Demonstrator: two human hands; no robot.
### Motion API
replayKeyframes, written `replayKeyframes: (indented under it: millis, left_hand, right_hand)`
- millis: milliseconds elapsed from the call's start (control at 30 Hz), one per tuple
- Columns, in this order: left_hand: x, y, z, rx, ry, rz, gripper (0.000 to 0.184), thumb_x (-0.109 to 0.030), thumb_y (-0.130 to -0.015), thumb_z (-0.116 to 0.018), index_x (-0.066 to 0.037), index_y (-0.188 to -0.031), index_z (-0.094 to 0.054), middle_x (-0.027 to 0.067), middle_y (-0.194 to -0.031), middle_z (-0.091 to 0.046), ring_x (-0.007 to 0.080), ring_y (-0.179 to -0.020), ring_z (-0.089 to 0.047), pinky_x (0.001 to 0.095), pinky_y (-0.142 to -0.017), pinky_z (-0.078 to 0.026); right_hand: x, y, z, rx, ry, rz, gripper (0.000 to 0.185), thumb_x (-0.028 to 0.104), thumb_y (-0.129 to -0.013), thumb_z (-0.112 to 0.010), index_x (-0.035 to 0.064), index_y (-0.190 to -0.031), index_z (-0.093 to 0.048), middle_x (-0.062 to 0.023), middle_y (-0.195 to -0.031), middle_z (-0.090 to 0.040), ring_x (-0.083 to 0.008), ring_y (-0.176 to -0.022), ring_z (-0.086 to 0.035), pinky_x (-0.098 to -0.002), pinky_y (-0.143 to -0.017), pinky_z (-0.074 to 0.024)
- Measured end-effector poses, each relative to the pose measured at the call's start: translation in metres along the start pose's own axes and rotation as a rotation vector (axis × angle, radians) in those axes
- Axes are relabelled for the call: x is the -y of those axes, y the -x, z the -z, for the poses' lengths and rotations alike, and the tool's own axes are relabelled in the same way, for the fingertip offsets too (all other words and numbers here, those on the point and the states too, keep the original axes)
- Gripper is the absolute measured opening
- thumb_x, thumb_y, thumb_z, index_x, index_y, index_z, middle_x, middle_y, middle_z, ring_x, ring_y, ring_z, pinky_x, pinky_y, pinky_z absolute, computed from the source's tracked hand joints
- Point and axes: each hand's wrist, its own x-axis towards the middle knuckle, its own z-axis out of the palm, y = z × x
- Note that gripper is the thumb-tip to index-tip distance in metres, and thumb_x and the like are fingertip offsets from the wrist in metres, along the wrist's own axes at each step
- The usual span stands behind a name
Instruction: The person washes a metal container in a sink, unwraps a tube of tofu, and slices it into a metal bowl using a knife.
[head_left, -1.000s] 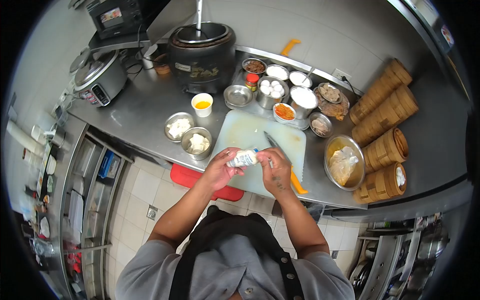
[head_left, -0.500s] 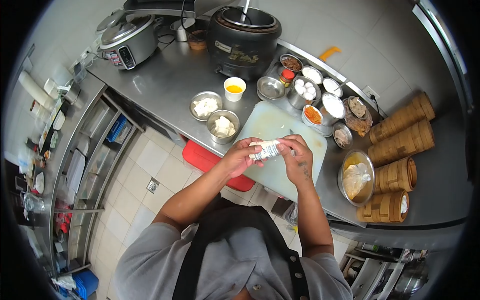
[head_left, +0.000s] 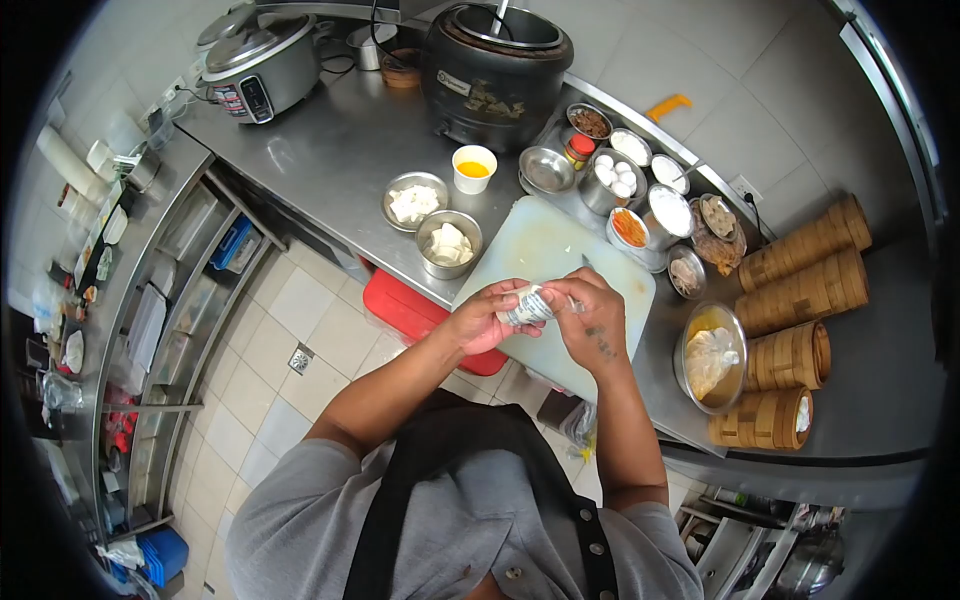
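Above the near part of a white cutting board point(head_left: 540, 240), both hands are on a small white packet point(head_left: 527, 307) with dark print on its wrapper. My left hand point(head_left: 484, 318) wraps its fingers around the packet's left side. My right hand point(head_left: 590, 315) pinches a clear, crumpled end of the wrapper on the right. What is inside the packet cannot be made out. Just left of the board, a steel bowl point(head_left: 429, 262) holds white chunks, and a second steel bowl point(head_left: 390, 212) behind it holds smaller white pieces. A knife tip point(head_left: 587, 261) shows behind my right hand.
A white cup point(head_left: 474, 186) holds something yellow. Behind the board stand a pot of eggs point(head_left: 597, 198), a bowl of orange shreds point(head_left: 612, 237) and other containers. At right are bamboo steamers point(head_left: 800, 290) and a bowl with a bagged food point(head_left: 741, 330). A black warmer point(head_left: 480, 95) stands behind.
My right hand has shifted its grip to the packet's end and turned slightly. The packet is tilted differently, with clear wrapper now showing between the hands. The view has moved slightly.
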Motion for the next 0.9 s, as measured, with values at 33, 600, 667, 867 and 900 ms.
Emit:
replayKeyframes:
  millis: [33, 600, 667, 867, 900]
  left_hand:
    - [0.003, -0.001, 0.002, 0.010, 0.016, 0.005, 0.051, -0.030, -0.084, -0.069, -0.001, -0.122, -0.052, 0.0138, -0.113, -0.061, 0.0245, -0.101, -0.062, 0.0407, -0.085, -0.053]
    - [0.022, -0.024, -0.003, 0.115, 0.106, 0.085, 0.050, -0.026, -0.083, -0.072, -0.003, -0.122, -0.052, 0.0129, -0.113, -0.062, 0.0270, -0.098, -0.063, 0.0403, -0.079, -0.055]
    - [0.024, -0.028, 0.000, 0.080, 0.036, 0.127, 0.054, -0.027, -0.081, -0.074, -0.003, -0.123, -0.051, 0.0129, -0.113, -0.061, 0.0269, -0.099, -0.063, 0.0398, -0.081, -0.055]
    - [0.027, -0.027, -0.011, 0.098, 0.120, 0.120, 0.058, -0.026, -0.078, -0.077, -0.004, -0.125, -0.051, 0.0125, -0.114, -0.061, 0.0261, -0.103, -0.062, 0.0398, -0.084, -0.055]
    - [0.028, -0.027, -0.012, 0.124, 0.158, 0.113, 0.058, -0.025, -0.078, -0.078, -0.004, -0.125, -0.051, 0.0124, -0.115, -0.061, 0.0261, -0.104, -0.062, 0.0397, -0.085, -0.054]
  right_hand:
    - [0.000, 0.000, 0.001, 0.001, -0.058, -0.032, 0.011, 0.011, -0.083, -0.069, 0.0017, -0.090, -0.071, -0.0097, -0.082, -0.063, -0.0192, -0.074, -0.060, -0.0303, -0.067, -0.0470]
    - [-0.002, 0.030, 0.020, -0.119, -0.005, -0.098, 0.011, 0.007, -0.086, -0.065, 0.0005, -0.094, -0.066, -0.0095, -0.087, -0.062, -0.0196, -0.078, -0.060, -0.0286, -0.068, -0.0473]
    - [-0.002, 0.029, 0.019, -0.150, -0.022, -0.096, 0.012, 0.007, -0.086, -0.066, 0.0008, -0.095, -0.068, -0.0099, -0.087, -0.062, -0.0198, -0.077, -0.060, -0.0287, -0.068, -0.0475]
    - [0.002, 0.034, 0.021, -0.195, 0.013, -0.118, 0.013, 0.009, -0.085, -0.068, 0.0009, -0.094, -0.071, -0.0105, -0.081, -0.061, -0.0200, -0.075, -0.060, -0.0293, -0.069, -0.0477]
    - [0.003, 0.034, 0.022, -0.192, 0.036, -0.118, 0.013, 0.009, -0.085, -0.069, 0.0010, -0.094, -0.071, -0.0103, -0.080, -0.061, -0.0198, -0.075, -0.060, -0.0290, -0.069, -0.0475]
